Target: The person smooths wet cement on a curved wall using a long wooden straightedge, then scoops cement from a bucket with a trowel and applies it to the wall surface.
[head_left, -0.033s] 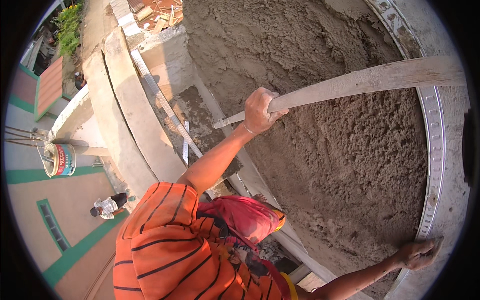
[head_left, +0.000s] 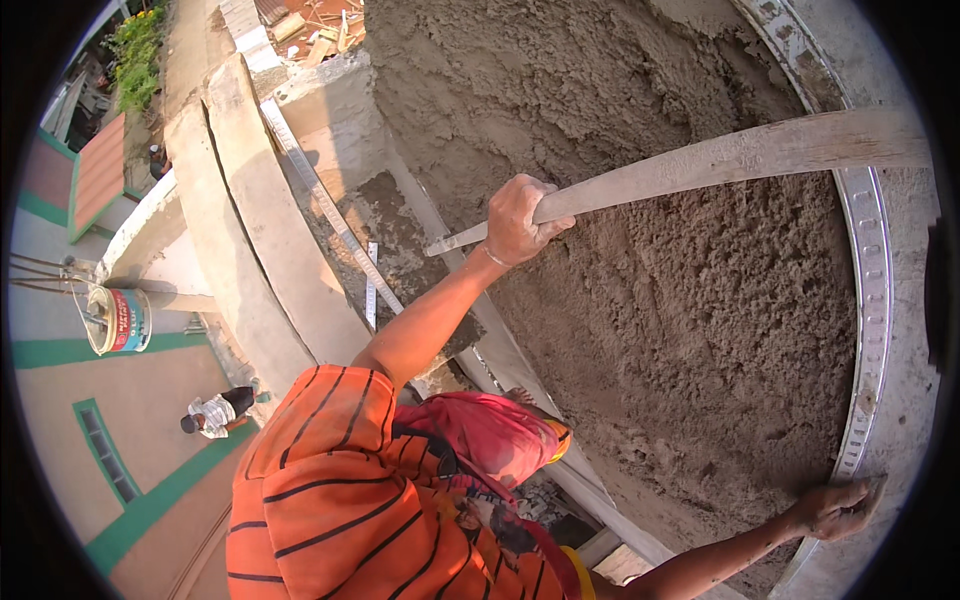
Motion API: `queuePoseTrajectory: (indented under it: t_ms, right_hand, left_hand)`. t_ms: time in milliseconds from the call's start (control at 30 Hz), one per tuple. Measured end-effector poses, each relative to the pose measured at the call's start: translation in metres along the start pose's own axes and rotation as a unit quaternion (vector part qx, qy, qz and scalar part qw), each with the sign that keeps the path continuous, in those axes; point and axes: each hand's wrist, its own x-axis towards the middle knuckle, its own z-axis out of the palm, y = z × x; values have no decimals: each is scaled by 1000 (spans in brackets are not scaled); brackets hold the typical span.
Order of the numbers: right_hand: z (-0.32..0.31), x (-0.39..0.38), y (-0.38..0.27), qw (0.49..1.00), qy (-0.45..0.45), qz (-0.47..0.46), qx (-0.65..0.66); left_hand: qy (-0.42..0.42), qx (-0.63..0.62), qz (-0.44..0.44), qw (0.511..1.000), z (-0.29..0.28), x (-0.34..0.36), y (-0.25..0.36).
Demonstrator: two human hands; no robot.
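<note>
— What's nearest you?

— A co-worker in an orange striped shirt and red head cloth, just below me. My own hands are out of view.

— And theirs?

— One hand has its fingers wrapped tight around the end of a long wooden board. The board lies slantwise across the wet plaster, reaching the perforated metal strip on the right.

— The other hand?

— The other hand rests low on that strip, fingers together; I cannot tell whether it grips.

— Anything in the way?

— The co-worker's head and shoulders hide the wall's foot. A metal rule leans along the ledge; a paint bucket hangs at left, and another person stands on the ground far below.
</note>
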Motion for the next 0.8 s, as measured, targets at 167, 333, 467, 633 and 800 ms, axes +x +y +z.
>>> queuePoseTrajectory:
  t_ms: [167, 333, 467, 633, 800]
  right_hand:
    - [5, -15, 6, 998, -20, 51, 30]
    - [-6, 1, -1, 1000, 9, 3, -14]
    - [2, -8, -22, 996, -15, 89, 2]
    - [-6, -2, -23, 997, -19, 73, 11]
    - [5, -5, -35, 995, -7, 94, 18]
  left_hand:
    - [35, 68, 40, 996, -6, 22, -14]
    - [34, 15, 11, 999, 10, 14, 5]
    - [46, 27, -50, 997, 1, 1, 1]
    - [62, 52, -86, 993, 2, 7, -18]
    - [80, 76, -137, 984, -44, 104, -75]
